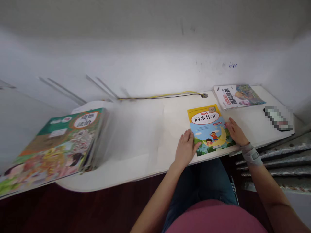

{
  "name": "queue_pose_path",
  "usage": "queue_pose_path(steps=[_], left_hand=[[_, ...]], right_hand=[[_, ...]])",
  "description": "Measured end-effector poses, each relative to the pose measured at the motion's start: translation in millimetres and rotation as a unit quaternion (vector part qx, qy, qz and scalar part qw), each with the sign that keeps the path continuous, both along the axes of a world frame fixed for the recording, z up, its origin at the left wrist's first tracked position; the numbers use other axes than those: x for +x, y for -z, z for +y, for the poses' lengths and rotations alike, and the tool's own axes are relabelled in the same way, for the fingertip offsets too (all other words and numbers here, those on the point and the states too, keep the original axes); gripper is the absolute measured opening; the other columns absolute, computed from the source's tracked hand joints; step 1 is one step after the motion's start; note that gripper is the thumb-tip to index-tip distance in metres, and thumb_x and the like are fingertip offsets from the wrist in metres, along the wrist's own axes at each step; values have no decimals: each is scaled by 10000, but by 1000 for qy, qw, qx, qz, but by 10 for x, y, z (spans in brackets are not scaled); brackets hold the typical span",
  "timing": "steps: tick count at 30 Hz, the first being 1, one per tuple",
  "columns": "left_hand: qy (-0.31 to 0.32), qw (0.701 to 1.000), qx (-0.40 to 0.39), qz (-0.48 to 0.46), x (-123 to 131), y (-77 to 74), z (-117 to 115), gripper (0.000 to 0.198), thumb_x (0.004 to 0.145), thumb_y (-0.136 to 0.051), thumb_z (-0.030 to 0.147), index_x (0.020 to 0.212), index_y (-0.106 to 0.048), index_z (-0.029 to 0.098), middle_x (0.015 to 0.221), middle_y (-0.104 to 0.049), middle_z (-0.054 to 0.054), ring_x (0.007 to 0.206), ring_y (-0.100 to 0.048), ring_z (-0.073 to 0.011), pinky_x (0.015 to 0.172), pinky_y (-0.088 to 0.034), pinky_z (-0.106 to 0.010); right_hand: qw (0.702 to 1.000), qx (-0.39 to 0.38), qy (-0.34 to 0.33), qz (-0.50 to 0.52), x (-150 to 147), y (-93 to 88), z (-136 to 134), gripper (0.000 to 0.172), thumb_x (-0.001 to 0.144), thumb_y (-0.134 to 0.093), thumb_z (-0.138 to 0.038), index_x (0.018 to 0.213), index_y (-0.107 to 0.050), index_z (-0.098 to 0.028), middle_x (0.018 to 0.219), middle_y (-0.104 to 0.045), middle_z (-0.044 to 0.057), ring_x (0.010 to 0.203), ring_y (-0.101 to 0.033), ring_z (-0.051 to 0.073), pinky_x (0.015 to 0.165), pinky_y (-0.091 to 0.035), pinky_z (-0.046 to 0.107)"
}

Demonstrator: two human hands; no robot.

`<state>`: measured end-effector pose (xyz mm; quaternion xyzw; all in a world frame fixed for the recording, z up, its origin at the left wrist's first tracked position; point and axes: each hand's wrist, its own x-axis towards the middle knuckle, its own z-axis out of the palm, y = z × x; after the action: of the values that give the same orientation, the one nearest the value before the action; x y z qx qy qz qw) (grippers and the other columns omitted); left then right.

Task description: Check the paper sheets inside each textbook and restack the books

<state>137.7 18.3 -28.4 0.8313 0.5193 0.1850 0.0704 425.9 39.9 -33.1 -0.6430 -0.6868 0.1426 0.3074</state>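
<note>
A colourful children's book (208, 126) with a yellow top and Chinese title lies flat near the front edge of the white desk (145, 136). My left hand (186, 149) rests on the desk with fingers flat, touching the book's lower left edge. My right hand (235, 132) lies with fingers stretched on the book's right edge; a grey band wraps that wrist. Neither hand grips anything.
A stack of several picture books (60, 145) sits at the left of the desk. Another book (236, 95) lies at the back right, a blurred-out object (278, 118) beside it. A yellow and black cable (165, 95) runs along the wall to a desk hole (204, 95).
</note>
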Motion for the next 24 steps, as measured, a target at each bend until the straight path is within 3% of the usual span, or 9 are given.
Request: queue_pose_path(steps=[5, 10, 12, 14, 17, 19, 21, 24], left_hand=[[3, 1000, 15, -6, -17, 43, 11, 603, 912, -351, 504, 1301, -444, 53, 1383, -435, -226, 1310, -376, -319, 1065, -333, -485], [-7, 1000, 19, 3, 5, 44, 5, 585, 909, -373, 491, 1308, -444, 69, 1369, -457, -218, 1310, -378, -317, 1064, -337, -486], [-14, 1000, 13, 15, 53, 22, -11, 590, 909, -380, 486, 1301, -447, 49, 1372, -451, -224, 1313, -372, -320, 1070, -327, -476], [-10, 1000, 2, 28, 102, -24, -28, 595, 907, -393, 476, 1303, -443, 35, 1378, -442, -229, 1316, -367, -319, 1075, -319, -466], [37, 997, -16, 63, 82, -145, -16, 572, 912, -403, 422, 1339, -406, 42, 1404, -414, -219, 1322, -364, -294, 1074, -319, -431], [56, 994, -10, 97, -59, -242, 34, 541, 918, -392, 359, 1375, -370, 70, 1441, -369, -198, 1347, -326, -278, 1087, -290, -428], [38, 990, 14, 133, -307, -315, 110, 554, 918, -388, 362, 1404, -336, 100, 1478, -308, -179, 1383, -240, -285, 1111, -220, -471], [-4, 985, 26, 169, -746, -324, 222, 674, 897, -371, 525, 1438, -280, 133, 1506, -244, -164, 1407, -148, -301, 1115, -143, -536]], right_hand=[[1000, 17, -24, 12, -36, -17, -25, 620, 899, -223, -610, 1114, -633, -197, 1282, -565, 107, 1365, -291, 248, 1102, -305, 502], [999, 24, -44, -18, -25, -215, -64, 621, 884, -290, -614, 1197, -602, -178, 1423, -419, 123, 1371, -267, 299, 1101, -284, 544], [994, 18, -110, -15, -63, -418, -58, 578, 901, -304, -577, 1263, -558, -205, 1472, -350, 92, 1373, -267, 277, 1110, -278, 509], [976, 1, -216, -12, -189, -641, -11, 507, 929, -300, -518, 1329, -489, -270, 1499, -307, 34, 1378, -262, 228, 1115, -280, 453], [947, 5, -315, -62, -559, -865, 122, 476, 923, -357, -492, 1350, -457, -305, 1527, -239, 8, 1397, -206, 225, 1118, -253, 451], [937, 26, -325, -123, -865, -895, 209, 498, 900, -414, -505, 1342, -472, -283, 1525, -244, 42, 1403, -173, 269, 1107, -222, 514], [924, 43, -333, -182, -1140, -857, 258, 524, 883, -450, -511, 1344, -470, -262, 1512, -273, 73, 1401, -165, 302, 1089, -202, 565], [902, 56, -350, -248, -1420, -764, 263, 553, 884, -450, -510, 1358, -449, -226, 1493, -311, 98, 1393, -189, 310, 1079, -199, 577]])
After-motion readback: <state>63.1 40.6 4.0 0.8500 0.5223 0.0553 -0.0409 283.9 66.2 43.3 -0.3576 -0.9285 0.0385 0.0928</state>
